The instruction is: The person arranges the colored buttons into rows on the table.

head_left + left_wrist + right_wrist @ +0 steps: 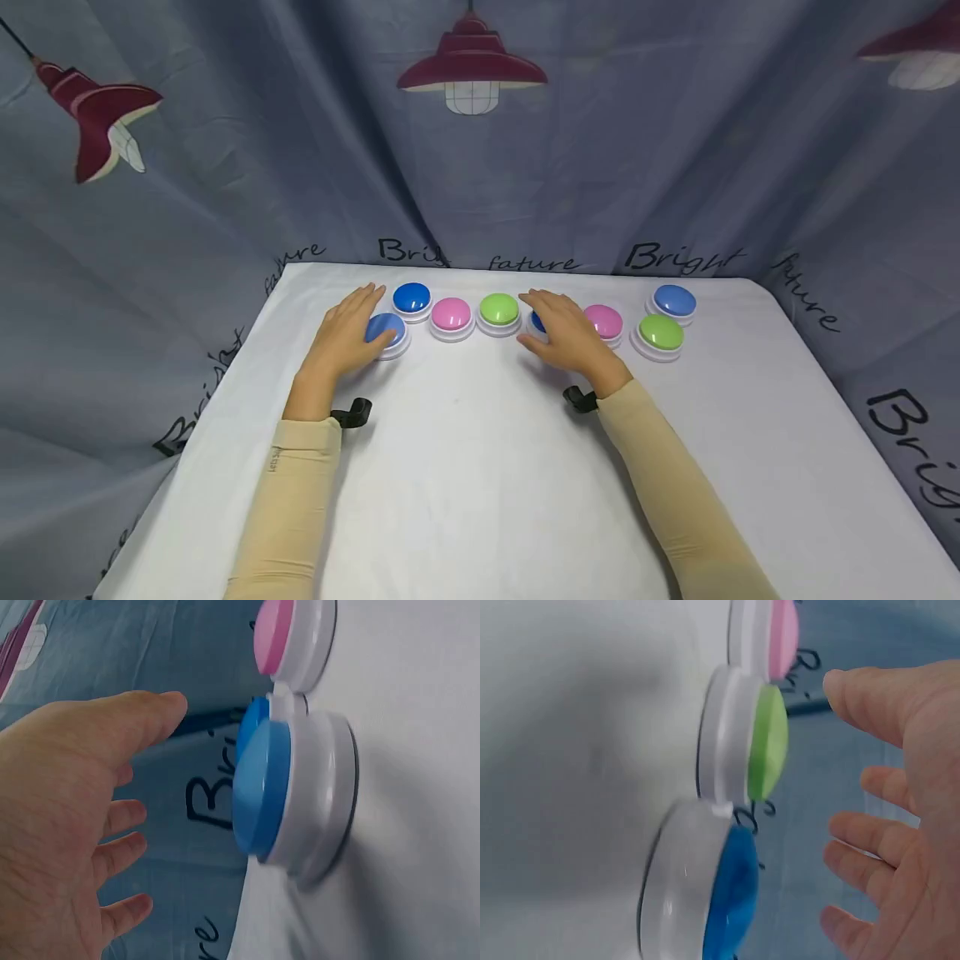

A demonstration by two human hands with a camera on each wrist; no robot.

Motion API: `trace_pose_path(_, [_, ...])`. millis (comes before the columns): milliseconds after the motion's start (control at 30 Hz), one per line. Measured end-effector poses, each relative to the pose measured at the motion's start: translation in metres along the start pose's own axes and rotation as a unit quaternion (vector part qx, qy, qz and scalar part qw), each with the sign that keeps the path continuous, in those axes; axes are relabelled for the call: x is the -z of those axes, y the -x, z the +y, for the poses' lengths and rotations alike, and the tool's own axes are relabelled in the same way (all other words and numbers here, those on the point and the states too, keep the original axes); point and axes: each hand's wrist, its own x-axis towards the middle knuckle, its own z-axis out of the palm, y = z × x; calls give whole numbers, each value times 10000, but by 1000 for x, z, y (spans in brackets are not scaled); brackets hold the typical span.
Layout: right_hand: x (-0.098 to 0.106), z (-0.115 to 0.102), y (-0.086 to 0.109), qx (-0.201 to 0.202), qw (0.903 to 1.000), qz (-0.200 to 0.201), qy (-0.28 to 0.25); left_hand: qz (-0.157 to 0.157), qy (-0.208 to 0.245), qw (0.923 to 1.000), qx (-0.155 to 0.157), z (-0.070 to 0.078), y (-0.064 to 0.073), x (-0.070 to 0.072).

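My left hand (337, 337), fingers extended and thumb spread, hovers over a light-blue push button (386, 327) on a white base. The left wrist view has a gap between that hand and the button's blue dome (259, 791). Just behind stands a darker blue button (412, 297). My right hand (570, 335) is likewise held with fingers stretched out, partly covering a blue button (537, 323). In the right wrist view this blue dome (731, 896) sits apart from the fingers. A green button (499, 309) and a pink button (451, 314) lie between the hands.
To the right of my right hand are another pink button (604, 321), a second green one (662, 332) and a light-blue one (675, 300). All stand on a white-covered table (465, 483), near its back edge. A grey-blue curtain (315, 167) with printed lamps hangs behind.
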Motion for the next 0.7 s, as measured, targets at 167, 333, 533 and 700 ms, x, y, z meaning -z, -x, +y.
trace_pose_path(167, [-14, -8, -18, 139, 9995, -284, 66, -133, -14, 9998, 133, -12, 4, 4])
trace_pose_path(333, [-26, -27, -35, 335, 9987, -388, 67, -197, 137, 9997, 56, -22, 9, 4])
trace_pose_path(533, [-38, -56, -55, 936, 9948, -412, 12, -276, 303, 9992, 0, -32, 13, 4])
trace_pose_path(700, [-51, -76, -74, 1361, 9894, -507, -56, -439, 426, 9980, 140, -41, 19, 8])
